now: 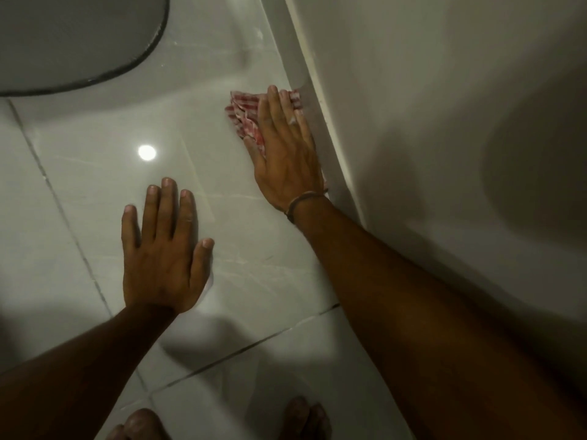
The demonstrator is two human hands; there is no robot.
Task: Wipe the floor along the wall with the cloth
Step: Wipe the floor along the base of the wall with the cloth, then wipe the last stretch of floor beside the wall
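Glossy pale floor tiles (95,192) with thin dark grout lines carry a lamp glare, and a grey oval mat (73,36) with a darker edge lies far left, well apart from us. Our left hand (163,249) rests flat with fingers spread on bare tile, gripping nothing; our right hand (284,154) lies open, palm pressing the crumpled red-and-white checked cloth (244,114) onto the floor, touching the skirting of the smooth white wall (428,106). We judge the wipe mid-course, with the wall strip beyond the cloth left to do.

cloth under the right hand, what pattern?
Red and white stripes or checks on the cloth, pressed flat under the right hand; head view.
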